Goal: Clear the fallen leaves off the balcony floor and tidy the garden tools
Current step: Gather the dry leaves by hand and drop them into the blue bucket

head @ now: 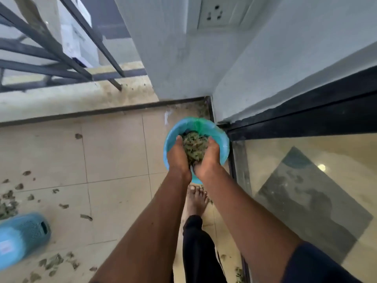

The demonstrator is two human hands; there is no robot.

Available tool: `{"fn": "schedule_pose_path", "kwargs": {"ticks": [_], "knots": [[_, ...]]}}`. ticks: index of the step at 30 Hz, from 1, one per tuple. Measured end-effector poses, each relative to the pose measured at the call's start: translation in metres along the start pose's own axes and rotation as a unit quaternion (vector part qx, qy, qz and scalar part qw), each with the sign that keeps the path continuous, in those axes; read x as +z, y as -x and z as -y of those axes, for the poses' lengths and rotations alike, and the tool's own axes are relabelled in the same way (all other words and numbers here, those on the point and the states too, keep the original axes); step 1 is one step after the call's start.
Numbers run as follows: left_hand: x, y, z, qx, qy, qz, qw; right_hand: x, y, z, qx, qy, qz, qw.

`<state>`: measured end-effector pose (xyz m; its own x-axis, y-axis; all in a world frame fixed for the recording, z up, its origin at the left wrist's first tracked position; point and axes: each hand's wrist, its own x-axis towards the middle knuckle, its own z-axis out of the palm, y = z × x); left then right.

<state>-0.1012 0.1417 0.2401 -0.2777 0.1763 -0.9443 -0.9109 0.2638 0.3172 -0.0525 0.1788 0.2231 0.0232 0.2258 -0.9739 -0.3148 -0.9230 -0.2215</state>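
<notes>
left hand (177, 155) + right hand (210, 158) | arms outstretched, fingers cupped round leaves (193, 147) | over blue bin (171, 137)

Tiled floor (114, 152): scattered leaves (54, 261), blue bin (171, 137) in corner, bare foot (195, 199).

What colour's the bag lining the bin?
Green bag, in a blue bin; the head view shows it best.
</notes>
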Motion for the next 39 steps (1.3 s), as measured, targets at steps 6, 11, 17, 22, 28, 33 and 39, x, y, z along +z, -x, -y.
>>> {"fn": "schedule_pose_path", "kwargs": {"ticks": [6,11,17,22,28,33,39], "knots": [[-0.028,-0.023,-0.015,-0.013,-0.209,-0.040,0.977,-0.025,-0.038,0.021,0.016,0.173,-0.052,0.983],[-0.042,0.007,-0.042,0.019,-0.280,0.011,0.960,-0.037,-0.019,0.025,-0.114,0.327,-0.035,0.937],[-0.054,0.052,-0.085,0.189,-0.486,0.097,0.848,-0.032,0.058,0.015,-0.277,0.481,-0.041,0.831],[-0.057,0.140,-0.147,0.354,-0.657,0.222,0.627,-0.021,0.171,0.000,-0.382,0.482,-0.064,0.786],[-0.082,0.271,-0.216,0.465,-0.685,0.287,0.482,-0.032,0.323,-0.040,-0.437,0.390,-0.097,0.805],[-0.093,0.336,-0.207,0.488,-0.702,0.328,0.401,-0.090,0.403,-0.094,-0.461,0.280,-0.187,0.821],[-0.101,0.399,-0.105,0.473,-0.722,0.440,0.246,-0.197,0.452,-0.169,-0.431,0.187,-0.296,0.831]]}}
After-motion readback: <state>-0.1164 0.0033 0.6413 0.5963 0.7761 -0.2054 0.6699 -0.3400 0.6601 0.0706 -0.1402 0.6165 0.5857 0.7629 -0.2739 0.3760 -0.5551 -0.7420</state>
